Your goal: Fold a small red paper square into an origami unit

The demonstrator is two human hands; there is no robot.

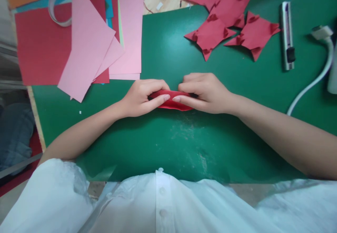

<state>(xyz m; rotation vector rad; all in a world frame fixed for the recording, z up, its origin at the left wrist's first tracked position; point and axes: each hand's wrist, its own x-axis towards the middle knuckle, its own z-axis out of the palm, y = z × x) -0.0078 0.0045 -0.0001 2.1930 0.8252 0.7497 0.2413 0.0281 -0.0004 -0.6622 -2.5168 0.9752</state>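
Seen from above, a person in a white buttoned shirt point(163, 205) leans over a table covered by a green cutting mat point(163, 145). Both forearms reach in from the lower corners and meet at the middle of the mat. The left hand point(142, 97) and the right hand point(206, 92) are close together, thumbs nearly touching, and both are pinched onto a small folded piece of red paper point(172, 101). The paper lies low against the mat between them, its long edge running left to right, with fingers curled over its top and thumbs pressing along its near side. At the upper left lies a loose pile of paper sheets: pink sheets point(89, 39) overlapping a large red sheet point(39, 46), with blue and orange edges showing beneath. A roll of clear tape point(56, 8) rests on that pile. At the upper right of the mat, well apart from the hands, sit several folded red paper shapes point(231, 29) with pointed corners, touching one another. Just to their right lies a utility knife point(287, 34), pointing away from the person. A white cable point(313, 82) curves in from the right edge. Pale scuffs mark the mat near the person's chest.
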